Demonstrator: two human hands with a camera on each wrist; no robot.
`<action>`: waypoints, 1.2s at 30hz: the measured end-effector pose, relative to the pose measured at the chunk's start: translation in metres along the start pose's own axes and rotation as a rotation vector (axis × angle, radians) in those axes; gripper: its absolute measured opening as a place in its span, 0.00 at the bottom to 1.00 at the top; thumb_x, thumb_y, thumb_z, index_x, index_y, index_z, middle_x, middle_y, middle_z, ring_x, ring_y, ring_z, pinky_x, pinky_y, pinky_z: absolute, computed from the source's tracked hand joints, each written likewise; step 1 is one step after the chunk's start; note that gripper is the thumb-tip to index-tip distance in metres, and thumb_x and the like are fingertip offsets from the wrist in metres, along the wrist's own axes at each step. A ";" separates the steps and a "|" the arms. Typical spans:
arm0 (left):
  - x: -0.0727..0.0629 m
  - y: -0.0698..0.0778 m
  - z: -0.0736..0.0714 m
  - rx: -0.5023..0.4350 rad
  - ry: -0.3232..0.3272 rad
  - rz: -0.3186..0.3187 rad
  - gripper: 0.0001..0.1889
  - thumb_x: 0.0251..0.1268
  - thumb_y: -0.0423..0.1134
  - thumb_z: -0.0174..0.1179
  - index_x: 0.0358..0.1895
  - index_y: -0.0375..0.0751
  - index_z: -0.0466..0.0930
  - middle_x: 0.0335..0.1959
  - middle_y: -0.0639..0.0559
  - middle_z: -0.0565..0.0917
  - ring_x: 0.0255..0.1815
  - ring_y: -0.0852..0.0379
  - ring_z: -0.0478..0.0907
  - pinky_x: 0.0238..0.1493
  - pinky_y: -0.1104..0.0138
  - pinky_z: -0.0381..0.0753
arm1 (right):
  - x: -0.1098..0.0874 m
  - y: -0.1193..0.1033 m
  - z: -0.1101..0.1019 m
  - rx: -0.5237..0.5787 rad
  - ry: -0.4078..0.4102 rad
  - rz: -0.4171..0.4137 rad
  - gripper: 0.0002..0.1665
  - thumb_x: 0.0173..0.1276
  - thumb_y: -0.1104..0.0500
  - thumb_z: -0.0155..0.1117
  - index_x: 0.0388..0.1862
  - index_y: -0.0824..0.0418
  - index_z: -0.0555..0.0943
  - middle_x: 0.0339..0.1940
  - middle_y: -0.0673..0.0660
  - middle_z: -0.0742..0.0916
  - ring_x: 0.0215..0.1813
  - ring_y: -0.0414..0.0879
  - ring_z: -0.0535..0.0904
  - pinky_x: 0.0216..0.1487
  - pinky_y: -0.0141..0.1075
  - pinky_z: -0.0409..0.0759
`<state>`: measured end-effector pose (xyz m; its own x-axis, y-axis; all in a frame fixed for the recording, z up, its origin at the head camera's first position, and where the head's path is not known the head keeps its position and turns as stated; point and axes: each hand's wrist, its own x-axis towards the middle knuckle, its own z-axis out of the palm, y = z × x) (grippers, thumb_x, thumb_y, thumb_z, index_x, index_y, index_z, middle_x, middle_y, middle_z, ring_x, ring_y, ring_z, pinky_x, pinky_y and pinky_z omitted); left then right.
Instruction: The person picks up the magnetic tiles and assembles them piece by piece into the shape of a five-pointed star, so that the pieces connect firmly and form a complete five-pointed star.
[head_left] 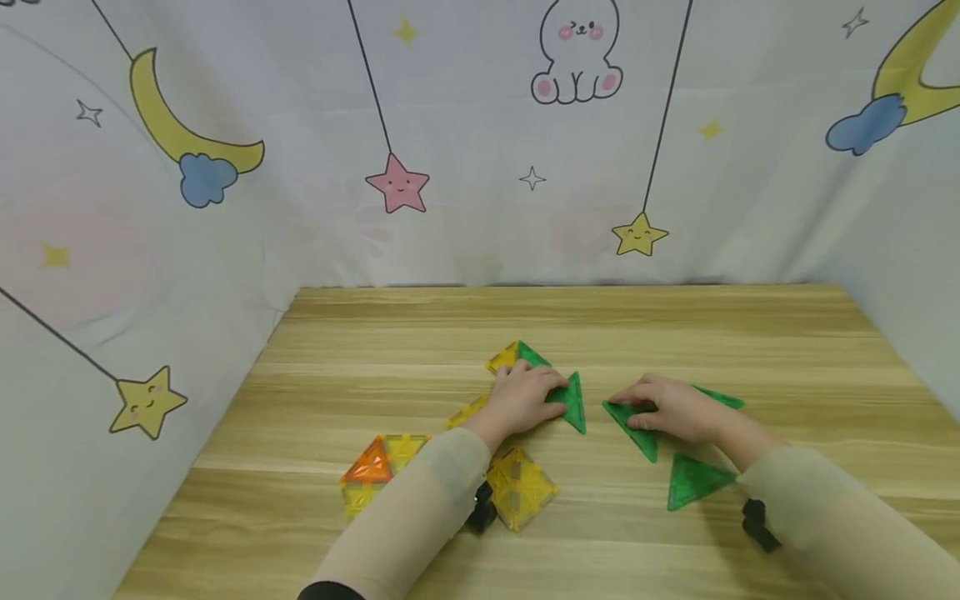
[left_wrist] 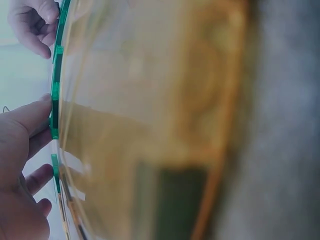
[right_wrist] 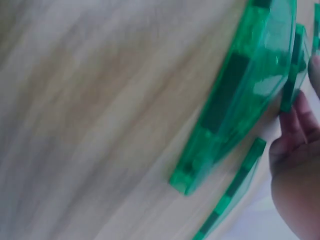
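Note:
Flat on the table, a translucent green triangular magnetic tile point(head_left: 574, 406) lies under my left hand point(head_left: 525, 396), whose thumb and index finger pinch it. The left wrist view shows that tile edge-on point(left_wrist: 55, 117) beside the thumb. To the right, my right hand point(head_left: 678, 410) grips another green triangular tile point(head_left: 647, 440) between thumb and fingers, a short gap from the first. In the right wrist view the fingertips meet the edge of this tile point(right_wrist: 295, 70). Beyond the left fingers, a green tile point(head_left: 534, 353) adjoins a yellow one point(head_left: 502, 358), both partly covered.
Two loose green triangles, one nearer point(head_left: 697, 482) and one farther point(head_left: 720, 397), lie about the right wrist. A yellow diamond of tiles point(head_left: 528, 492) sits beside the left forearm. Farther left are an orange tile point(head_left: 372, 463) among yellow ones and a yellow piece point(head_left: 467, 412).

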<state>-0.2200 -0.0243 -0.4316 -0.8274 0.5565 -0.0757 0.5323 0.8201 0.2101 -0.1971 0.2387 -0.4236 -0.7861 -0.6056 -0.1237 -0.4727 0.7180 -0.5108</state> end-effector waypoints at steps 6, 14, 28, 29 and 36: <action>0.000 0.001 -0.002 -0.010 -0.009 0.001 0.23 0.65 0.57 0.54 0.62 0.60 0.73 0.62 0.63 0.72 0.59 0.53 0.65 0.52 0.55 0.60 | -0.004 0.004 -0.001 0.024 -0.051 -0.007 0.32 0.60 0.45 0.66 0.61 0.55 0.76 0.50 0.54 0.75 0.50 0.50 0.72 0.48 0.45 0.72; 0.001 0.000 -0.003 0.030 -0.010 0.009 0.22 0.66 0.57 0.53 0.62 0.60 0.73 0.62 0.64 0.71 0.59 0.54 0.64 0.52 0.55 0.59 | 0.007 0.001 -0.003 0.030 -0.036 0.039 0.34 0.61 0.45 0.65 0.64 0.58 0.73 0.49 0.56 0.75 0.49 0.50 0.72 0.50 0.49 0.71; 0.000 -0.002 -0.001 0.015 -0.011 0.021 0.22 0.66 0.56 0.53 0.63 0.60 0.72 0.62 0.64 0.71 0.60 0.53 0.64 0.54 0.52 0.58 | 0.018 -0.001 -0.006 0.018 -0.074 0.070 0.39 0.60 0.44 0.66 0.67 0.59 0.70 0.51 0.59 0.73 0.51 0.53 0.72 0.52 0.53 0.70; 0.000 -0.002 -0.001 0.014 -0.011 0.020 0.22 0.66 0.56 0.53 0.62 0.60 0.72 0.62 0.64 0.71 0.59 0.53 0.64 0.54 0.52 0.58 | 0.020 -0.002 -0.006 0.012 -0.069 0.074 0.39 0.60 0.44 0.65 0.67 0.59 0.70 0.51 0.60 0.73 0.51 0.54 0.72 0.52 0.54 0.70; 0.001 0.002 -0.002 0.007 -0.008 0.002 0.24 0.63 0.59 0.54 0.61 0.60 0.74 0.61 0.63 0.72 0.59 0.53 0.64 0.54 0.53 0.57 | 0.027 -0.007 -0.002 -0.006 -0.028 0.103 0.37 0.61 0.46 0.66 0.66 0.58 0.71 0.49 0.58 0.74 0.49 0.51 0.71 0.51 0.51 0.70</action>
<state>-0.2203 -0.0223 -0.4289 -0.8249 0.5592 -0.0827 0.5353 0.8198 0.2036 -0.2158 0.2177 -0.4221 -0.8193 -0.5376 -0.1994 -0.3920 0.7790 -0.4894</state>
